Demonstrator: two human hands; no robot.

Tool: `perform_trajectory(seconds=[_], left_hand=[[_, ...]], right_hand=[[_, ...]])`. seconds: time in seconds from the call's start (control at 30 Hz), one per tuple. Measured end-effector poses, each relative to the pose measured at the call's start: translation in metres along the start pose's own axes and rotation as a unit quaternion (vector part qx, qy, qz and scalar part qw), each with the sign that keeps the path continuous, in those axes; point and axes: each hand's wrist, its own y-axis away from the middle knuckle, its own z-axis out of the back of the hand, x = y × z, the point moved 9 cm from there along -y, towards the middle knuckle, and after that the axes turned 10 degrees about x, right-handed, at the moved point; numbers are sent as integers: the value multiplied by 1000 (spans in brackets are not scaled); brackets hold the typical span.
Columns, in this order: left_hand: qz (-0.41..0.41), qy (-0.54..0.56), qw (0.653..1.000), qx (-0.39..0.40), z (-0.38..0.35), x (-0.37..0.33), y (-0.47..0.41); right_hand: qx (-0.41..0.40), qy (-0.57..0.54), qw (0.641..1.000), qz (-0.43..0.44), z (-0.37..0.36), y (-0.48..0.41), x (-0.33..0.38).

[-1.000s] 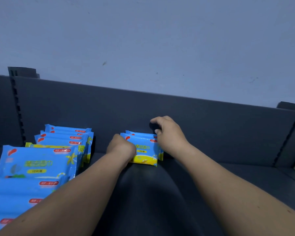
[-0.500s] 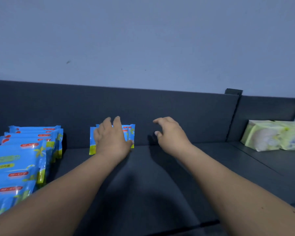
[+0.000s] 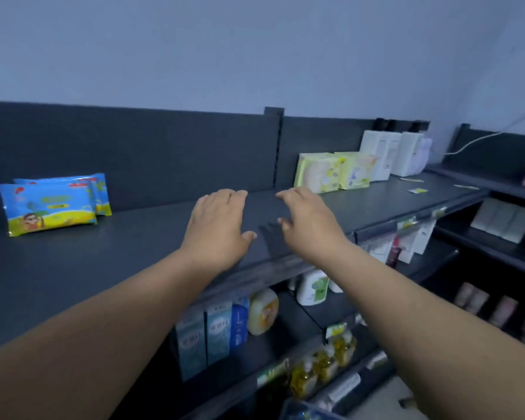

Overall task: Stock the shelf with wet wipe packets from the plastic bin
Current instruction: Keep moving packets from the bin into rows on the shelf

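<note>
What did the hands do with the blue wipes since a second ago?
Both hands let go: the left hand and right hand pulled back, empty and open, toward the top shelf edge. The blue wipe packets stayed standing at the back panel.

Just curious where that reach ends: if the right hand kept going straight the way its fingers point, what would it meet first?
Probably the dark back panel of the shelf. The right hand, open and empty, points up-left across bare shelf, with nothing visible before the panel. Depth is hard to judge.
</note>
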Motion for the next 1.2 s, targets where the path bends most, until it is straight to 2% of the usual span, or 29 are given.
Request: perform_trajectory(seconds=[0.37, 0.5, 0.57, 0.9, 1.2], left_hand=[[-80, 9, 991, 103, -108, -144, 34], [-161, 19, 982, 96, -152, -187, 59], [-164, 53, 980, 103, -170, -198, 68], [-156, 72, 955, 243, -278, -246, 108], [-159, 103, 911, 365, -394, -254, 166]], right_hand=[[54, 12, 988, -141, -19, 154, -143], [87, 4, 978, -192, -47, 207, -184], [92, 0, 974, -205, -60, 227, -198], [174, -42, 940, -292, -156, 317, -255], [273, -73, 896, -342, -263, 385, -290]])
